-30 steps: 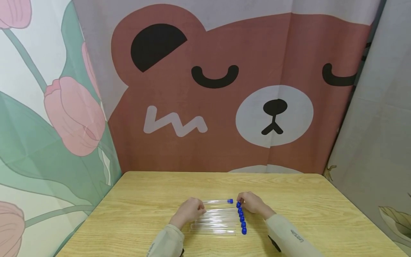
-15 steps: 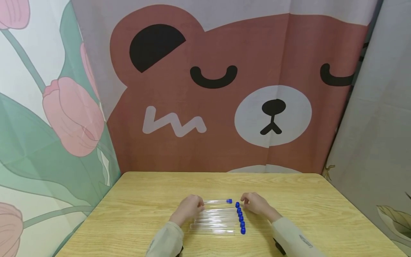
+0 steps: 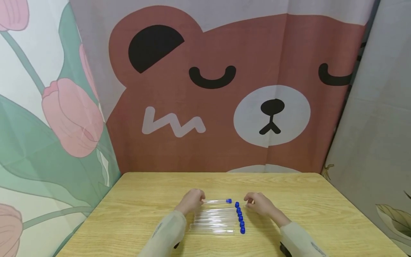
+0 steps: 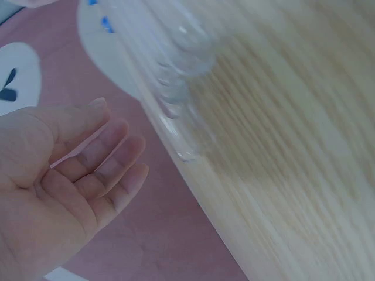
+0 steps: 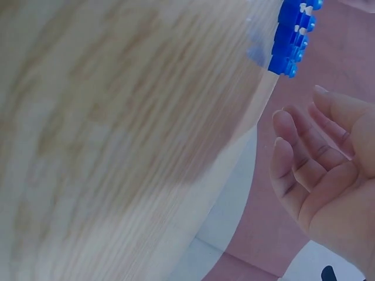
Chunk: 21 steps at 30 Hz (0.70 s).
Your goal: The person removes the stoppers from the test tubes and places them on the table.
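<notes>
Several clear plastic test tubes [image 3: 214, 216] lie side by side on the table, their closed ends toward the left in the left wrist view. Behind them lies one tube [image 3: 216, 201] fitted with a blue cap [image 3: 229, 201]. A line of several loose blue caps [image 3: 240, 218] runs along the tubes' right ends. My left hand [image 3: 191, 200] is by the left end of the capped tube; in the left wrist view its loosely bent fingers hold nothing. To the right of the caps, my right hand [image 3: 259, 204] hovers with relaxed fingers and nothing in them.
The tubes and caps lie on a light wood-grain table [image 3: 144, 200]. Behind its far edge hangs a cloth with a brown bear [image 3: 179, 153]. A tulip-printed curtain [image 3: 74, 117] is on the left, and a pale curtain [image 3: 369, 142] on the right.
My right hand has drawn away from the far end of the cap line to the right. My left hand has moved slightly farther back. Tubes and caps keep their arrangement.
</notes>
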Each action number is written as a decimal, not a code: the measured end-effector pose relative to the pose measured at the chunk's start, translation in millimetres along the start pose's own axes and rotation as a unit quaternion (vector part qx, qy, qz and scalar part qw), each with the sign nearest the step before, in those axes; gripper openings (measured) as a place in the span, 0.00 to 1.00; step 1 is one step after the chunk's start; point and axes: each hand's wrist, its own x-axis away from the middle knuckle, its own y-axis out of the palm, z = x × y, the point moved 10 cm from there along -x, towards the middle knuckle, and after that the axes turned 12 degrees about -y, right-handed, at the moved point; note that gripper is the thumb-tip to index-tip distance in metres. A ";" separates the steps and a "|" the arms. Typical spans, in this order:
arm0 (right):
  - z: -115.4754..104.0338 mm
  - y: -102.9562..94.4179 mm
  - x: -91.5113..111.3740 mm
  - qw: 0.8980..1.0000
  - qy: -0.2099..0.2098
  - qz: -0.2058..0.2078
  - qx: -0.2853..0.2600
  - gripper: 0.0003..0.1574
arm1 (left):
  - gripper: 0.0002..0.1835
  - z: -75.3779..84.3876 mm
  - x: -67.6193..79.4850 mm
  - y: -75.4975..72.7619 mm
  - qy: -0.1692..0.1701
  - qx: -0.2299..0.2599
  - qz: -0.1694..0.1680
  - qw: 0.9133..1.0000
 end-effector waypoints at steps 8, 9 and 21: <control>-4.3 -1.6 3.3 1.000 -0.015 0.003 -0.018 0.07 | 0.09 -14.4 -10.5 13.2 -0.033 -0.031 -0.024 0.999; -4.4 -1.6 3.4 1.000 -0.016 0.003 -0.019 0.07 | 0.08 -15.8 -11.9 13.7 -0.033 -0.039 -0.023 0.998; -8.7 -2.7 6.8 0.999 -0.016 -0.002 -0.038 0.07 | 0.05 -30.0 -16.7 22.7 -0.051 -0.121 -0.039 0.991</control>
